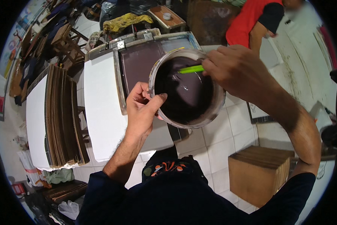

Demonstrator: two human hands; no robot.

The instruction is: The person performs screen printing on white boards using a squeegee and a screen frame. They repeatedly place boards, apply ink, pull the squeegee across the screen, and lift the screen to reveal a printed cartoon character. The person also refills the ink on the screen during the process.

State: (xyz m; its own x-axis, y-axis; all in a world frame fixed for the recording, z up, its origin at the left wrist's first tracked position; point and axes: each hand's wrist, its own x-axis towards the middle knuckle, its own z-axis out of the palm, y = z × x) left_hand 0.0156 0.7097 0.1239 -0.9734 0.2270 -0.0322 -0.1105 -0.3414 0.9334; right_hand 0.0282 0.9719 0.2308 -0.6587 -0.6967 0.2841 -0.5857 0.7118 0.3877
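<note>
A round, pale bucket [219,98] with a stained rim is held up in front of me, its mouth tipped toward my view. Thick, glossy dark purple-brown ink or paint [186,99] lies inside it. My left hand [141,107] grips the rim at the left, thumb over the edge. In my right hand [232,67], at the upper right of the mouth, is a bright green stick [191,69]; its far end meets the dark liquid. Just behind the bucket, a printing screen [138,65] with a dark panel rests over a white-topped table [101,97].
At the left stands a stack of boards [61,120]. A block of brown boards [251,172] sits at the lower right. Beyond my right arm, a person in red [245,24] works by a pale surface. A yellow cloth [129,23] and a wooden tray [166,17] are at the back.
</note>
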